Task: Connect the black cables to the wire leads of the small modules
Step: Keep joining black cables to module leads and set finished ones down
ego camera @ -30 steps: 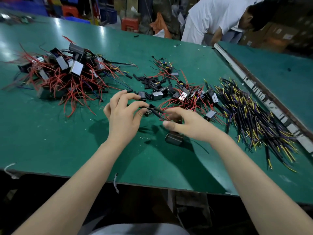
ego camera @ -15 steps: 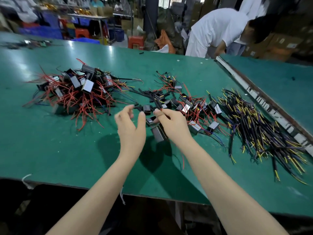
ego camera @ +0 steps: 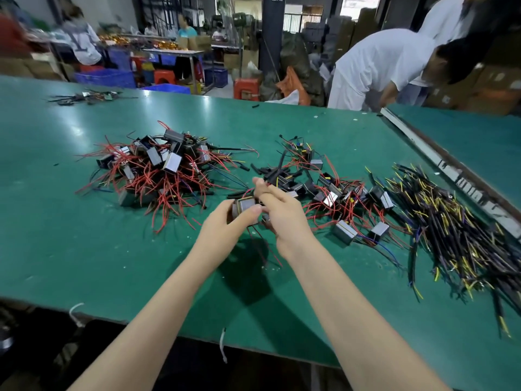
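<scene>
In the head view, the left hand (ego camera: 225,221) is gripping a small grey module (ego camera: 245,206) above the green table (ego camera: 84,249), its red leads (ego camera: 265,249) dangling toward the person. The right hand (ego camera: 282,213) is curling against it; what it is pinching I cannot tell. The black cables (ego camera: 456,235) are lying well off to the right, nearer the right hand, long axes running away from the person.

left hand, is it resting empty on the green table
No, the left hand is raised above the green table and grips a small module while the right hand works beside it.
</scene>
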Tool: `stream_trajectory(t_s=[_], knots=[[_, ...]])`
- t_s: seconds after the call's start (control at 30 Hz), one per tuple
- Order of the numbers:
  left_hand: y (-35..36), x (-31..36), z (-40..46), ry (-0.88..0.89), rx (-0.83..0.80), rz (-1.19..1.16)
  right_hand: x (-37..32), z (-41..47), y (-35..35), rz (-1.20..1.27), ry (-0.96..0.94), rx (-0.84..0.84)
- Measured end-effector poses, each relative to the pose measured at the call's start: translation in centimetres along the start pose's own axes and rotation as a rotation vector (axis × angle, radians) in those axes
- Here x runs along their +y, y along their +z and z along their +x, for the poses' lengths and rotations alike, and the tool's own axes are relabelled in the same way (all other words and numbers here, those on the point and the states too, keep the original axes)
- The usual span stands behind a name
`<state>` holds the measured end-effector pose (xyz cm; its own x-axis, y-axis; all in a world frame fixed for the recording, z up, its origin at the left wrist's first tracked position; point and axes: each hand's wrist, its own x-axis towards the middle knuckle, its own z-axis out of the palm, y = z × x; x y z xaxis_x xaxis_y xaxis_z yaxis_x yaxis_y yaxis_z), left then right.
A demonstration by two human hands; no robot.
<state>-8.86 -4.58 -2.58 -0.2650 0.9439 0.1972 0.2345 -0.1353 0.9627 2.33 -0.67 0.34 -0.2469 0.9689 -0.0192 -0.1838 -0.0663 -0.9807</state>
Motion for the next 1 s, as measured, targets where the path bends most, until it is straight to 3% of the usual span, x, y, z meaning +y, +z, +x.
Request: stream_trajectory(t_s=[0.1,0.27,0.4,0.57,0.67,0.77,0.83,1.0], knots=[[-0.3,0.0,0.4,0.001,-0.013,-0.043,0.3,0.3,0.3,-0.034,-0.079,-0.087],[-1.8,3.0,3.8,0.128,0.017,0.356,2.1,1.2,-0.3,-0.059,-0.054,-0.015],[-3.7,6.5,8.6,0.215,0.151,0.455,3.7,1.8,-1.1,-0.198,-0.114,-0.017],[-6.2,9.1,15.0,0.340,0.208,0.730,4.7,2.8,-2.0,-0.394,-0.167,0.008],[-7.5,8.2,18.0,0.224,0.268,1.022,5.2,3.2,-2.5,-0.535,-0.207,0.071],[-8.3,5.3,18.9,-0.056,0.134,1.328,5.3,3.5,-2.6,-0.676,-0.243,0.076],[-8.5,3.0,18.6,-0.144,0.065,1.479,5.3,3.6,-2.9,-0.732,-0.276,0.131],[-7.3,0.5,16.7,0.073,0.249,1.540,4.8,3.9,-3.3,-0.642,-0.209,0.244]])
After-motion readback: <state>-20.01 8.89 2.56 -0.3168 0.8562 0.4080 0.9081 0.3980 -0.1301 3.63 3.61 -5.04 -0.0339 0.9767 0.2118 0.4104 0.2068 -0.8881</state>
